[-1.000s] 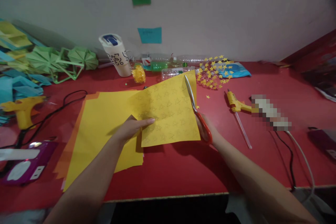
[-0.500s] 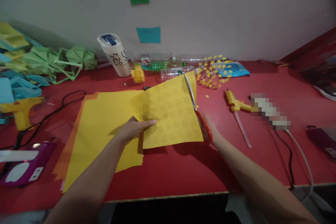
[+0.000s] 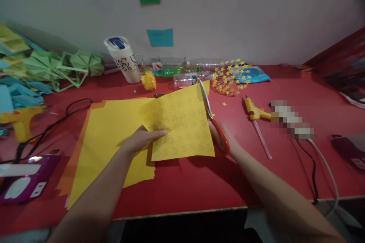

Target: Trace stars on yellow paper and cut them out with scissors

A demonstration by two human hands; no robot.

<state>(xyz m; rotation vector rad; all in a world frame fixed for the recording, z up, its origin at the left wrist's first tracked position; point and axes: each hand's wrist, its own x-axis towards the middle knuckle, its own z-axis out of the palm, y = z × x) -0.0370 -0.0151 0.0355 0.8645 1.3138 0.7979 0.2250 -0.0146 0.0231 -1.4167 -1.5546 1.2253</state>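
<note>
My left hand (image 3: 144, 139) pinches the left part of a yellow paper sheet (image 3: 182, 125), its thumb on top. Rows of small pencil-drawn stars cover this sheet, which is held up above the table. Red-handled scissors (image 3: 221, 136) are in my right hand (image 3: 228, 142), at the sheet's right edge. Their blades point away from me and lie along the paper near its upper right corner. Most of my right fingers are hidden behind the handles. Under my left forearm lies a stack of yellow paper (image 3: 114, 121), with orange sheets beneath.
Small cut-out yellow stars (image 3: 228, 78) lie in a cluster beyond the sheet. A yellow glue gun (image 3: 252, 109) rests to the right, another glue gun (image 3: 24, 117) to the left. Behind stand a white tumbler (image 3: 124, 60) and plastic bottles (image 3: 185, 79). Green paper shapes (image 3: 51, 64) fill the back left.
The sheet's right edge has shifted slightly left, away from the scissor handles, and the flap beyond the blades at the top right looks smaller. Both hands keep their hold.
</note>
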